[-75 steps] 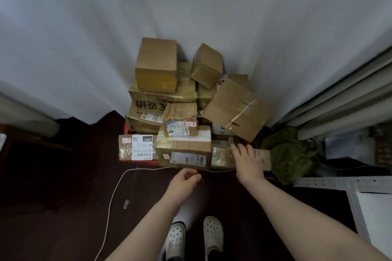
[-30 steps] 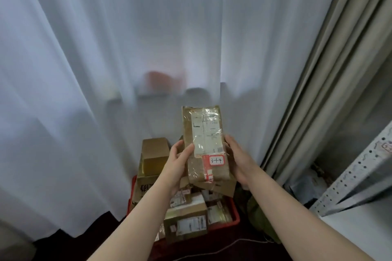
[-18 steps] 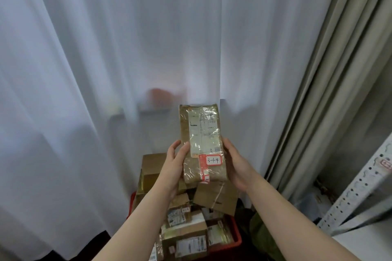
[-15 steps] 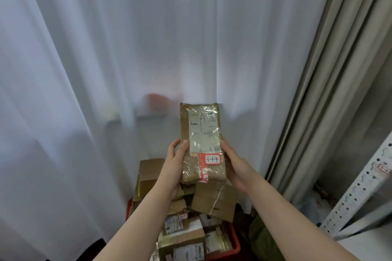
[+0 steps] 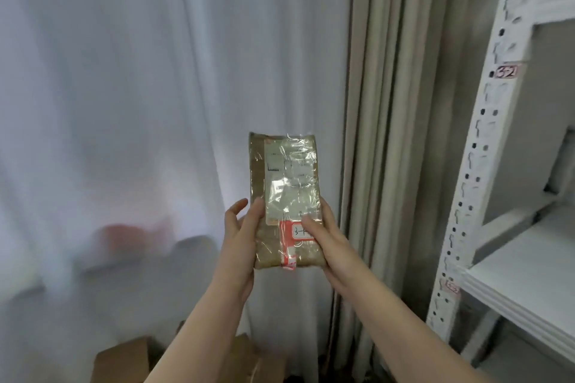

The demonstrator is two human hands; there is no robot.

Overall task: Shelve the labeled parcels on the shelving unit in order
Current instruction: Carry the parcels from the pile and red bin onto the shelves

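Note:
A flat brown parcel (image 5: 284, 183) wrapped in clear tape stands upright in front of me, held between both hands. It carries a white shipping label and a red-edged sticker (image 5: 298, 232) with handwritten numbers, partly covered by my thumb. My left hand (image 5: 241, 235) holds its left edge, thumb on the front. My right hand (image 5: 323, 239) grips its lower right edge. A white metal shelving unit (image 5: 485, 146) stands at the right, with a red tag reading 3-2 (image 5: 506, 72) on its perforated upright and a white shelf board (image 5: 529, 277) below it.
White sheer curtains (image 5: 140, 102) fill the left and middle; beige drapes (image 5: 395, 102) hang between them and the shelving. Tops of brown cardboard boxes (image 5: 121, 361) show at the bottom edge below my arms. A second small tag (image 5: 451, 286) sits lower on the upright.
My view has swung right and up, so the shelving unit fills the right side and the box pile has dropped to the bottom edge. Both hands still hold the parcel upright.

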